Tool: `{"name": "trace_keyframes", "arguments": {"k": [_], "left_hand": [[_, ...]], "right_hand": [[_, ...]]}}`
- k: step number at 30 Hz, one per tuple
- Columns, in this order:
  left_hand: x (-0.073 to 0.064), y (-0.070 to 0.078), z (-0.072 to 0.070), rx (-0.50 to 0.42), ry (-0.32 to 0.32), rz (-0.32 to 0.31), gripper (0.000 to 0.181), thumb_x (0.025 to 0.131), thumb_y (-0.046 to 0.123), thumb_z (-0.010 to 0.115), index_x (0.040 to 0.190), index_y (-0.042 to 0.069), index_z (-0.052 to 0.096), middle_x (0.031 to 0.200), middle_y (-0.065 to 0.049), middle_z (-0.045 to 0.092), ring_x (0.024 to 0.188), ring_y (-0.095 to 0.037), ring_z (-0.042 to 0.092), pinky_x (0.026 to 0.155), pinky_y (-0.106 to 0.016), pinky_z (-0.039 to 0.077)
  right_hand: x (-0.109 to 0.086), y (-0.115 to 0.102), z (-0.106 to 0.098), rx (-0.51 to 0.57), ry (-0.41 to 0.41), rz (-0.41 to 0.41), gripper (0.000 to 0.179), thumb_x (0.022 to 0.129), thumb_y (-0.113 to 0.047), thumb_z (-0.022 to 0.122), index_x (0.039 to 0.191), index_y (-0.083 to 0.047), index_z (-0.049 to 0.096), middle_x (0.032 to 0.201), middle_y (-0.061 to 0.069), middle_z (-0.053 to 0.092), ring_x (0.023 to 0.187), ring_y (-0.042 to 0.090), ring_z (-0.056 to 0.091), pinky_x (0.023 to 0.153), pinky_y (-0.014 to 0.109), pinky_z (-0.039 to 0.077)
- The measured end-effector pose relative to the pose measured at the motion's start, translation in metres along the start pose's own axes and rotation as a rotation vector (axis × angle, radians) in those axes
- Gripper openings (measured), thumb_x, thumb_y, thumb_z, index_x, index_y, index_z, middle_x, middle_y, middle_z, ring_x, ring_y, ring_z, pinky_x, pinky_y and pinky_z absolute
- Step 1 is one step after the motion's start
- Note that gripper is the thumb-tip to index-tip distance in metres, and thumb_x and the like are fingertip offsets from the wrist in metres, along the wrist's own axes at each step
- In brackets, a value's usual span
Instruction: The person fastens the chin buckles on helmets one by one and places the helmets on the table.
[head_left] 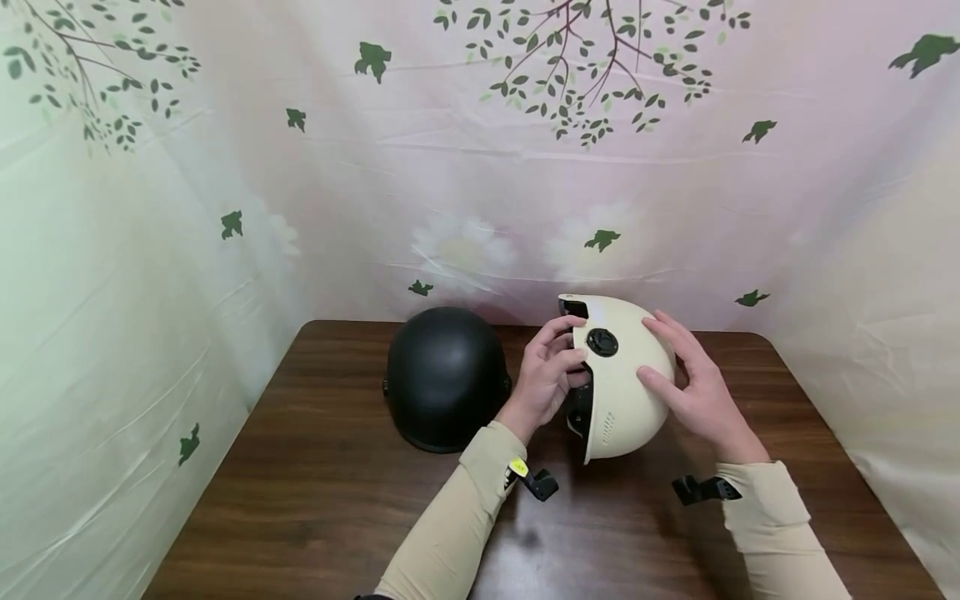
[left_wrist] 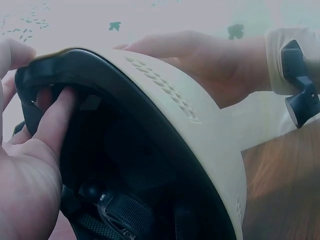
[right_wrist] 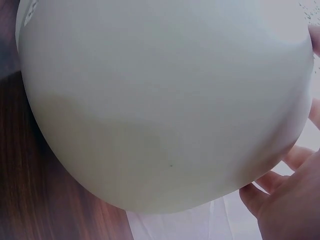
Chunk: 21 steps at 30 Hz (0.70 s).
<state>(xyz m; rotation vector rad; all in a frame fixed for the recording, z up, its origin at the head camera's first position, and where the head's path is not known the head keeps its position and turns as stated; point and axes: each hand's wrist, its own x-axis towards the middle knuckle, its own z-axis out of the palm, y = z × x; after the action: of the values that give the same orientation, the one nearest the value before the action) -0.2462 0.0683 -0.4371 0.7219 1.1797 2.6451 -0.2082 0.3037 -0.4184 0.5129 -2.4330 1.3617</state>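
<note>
A cream helmet (head_left: 630, 392) is turned on its side, its opening facing left and a round black cap on its shell. My left hand (head_left: 551, 371) grips the helmet's edge, with fingers inside the dark opening in the left wrist view. Black lining and a strap (left_wrist: 127, 212) show inside. My right hand (head_left: 697, 392) holds the crown from the right, fingers and thumb spread round it. In the right wrist view, the shell (right_wrist: 165, 110) fills most of the picture, with fingertips against its edge. A black helmet (head_left: 447, 379) stands left of my left hand, apart from the cream one.
Both helmets are at a brown wooden table (head_left: 315, 492), toward its back edge. Behind and at both sides hangs a pale curtain (head_left: 337, 183) printed with leaves, birds and flowers. A black bracket (head_left: 705, 490) is strapped at each wrist.
</note>
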Motion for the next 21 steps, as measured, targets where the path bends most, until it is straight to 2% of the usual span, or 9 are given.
{"name": "trace_keyframes", "arguments": {"k": [5,8,11,17,21], "left_hand": [[-0.002,0.0,-0.003,-0.023,0.004,0.007,0.04,0.095,0.002,0.058,0.13,0.02,0.061,0.119,-0.007,0.064,0.087,-0.013,0.074,0.072,-0.026,0.06],[-0.003,-0.001,-0.005,-0.05,-0.003,0.015,0.041,0.095,0.001,0.056,0.131,0.02,0.06,0.122,-0.008,0.062,0.089,-0.013,0.075,0.072,-0.027,0.06],[-0.004,-0.003,-0.007,-0.08,-0.003,0.025,0.041,0.096,0.001,0.055,0.132,0.021,0.059,0.123,-0.007,0.063,0.091,-0.012,0.073,0.072,-0.027,0.06],[-0.009,-0.007,-0.02,-0.16,0.075,0.03,0.038,0.097,0.001,0.05,0.13,0.019,0.057,0.122,-0.004,0.064,0.087,-0.012,0.075,0.071,-0.028,0.061],[-0.009,-0.005,-0.024,-0.119,0.103,0.028,0.039,0.098,0.0,0.049,0.135,0.012,0.054,0.124,-0.005,0.064,0.088,-0.013,0.076,0.073,-0.029,0.062]], "right_hand": [[0.0,0.001,0.001,-0.007,-0.009,0.002,0.07,0.097,-0.009,0.074,0.16,-0.023,0.047,0.172,0.008,0.028,0.158,0.028,0.025,0.105,0.008,0.03],[0.001,0.0,0.001,-0.007,-0.007,-0.004,0.071,0.096,-0.009,0.074,0.16,-0.023,0.046,0.172,0.008,0.028,0.158,0.033,0.025,0.106,0.008,0.029],[0.003,-0.001,0.0,-0.016,0.003,-0.005,0.074,0.095,-0.01,0.075,0.16,-0.026,0.046,0.172,0.006,0.028,0.157,0.032,0.025,0.105,0.009,0.03],[0.002,0.0,-0.003,-0.031,0.004,0.011,0.076,0.095,-0.011,0.076,0.161,-0.028,0.044,0.172,0.004,0.028,0.158,0.026,0.024,0.103,0.009,0.031],[0.001,0.004,-0.004,-0.047,-0.001,0.026,0.075,0.097,-0.013,0.074,0.163,-0.03,0.041,0.172,0.002,0.028,0.159,0.027,0.024,0.102,0.01,0.031]]}}
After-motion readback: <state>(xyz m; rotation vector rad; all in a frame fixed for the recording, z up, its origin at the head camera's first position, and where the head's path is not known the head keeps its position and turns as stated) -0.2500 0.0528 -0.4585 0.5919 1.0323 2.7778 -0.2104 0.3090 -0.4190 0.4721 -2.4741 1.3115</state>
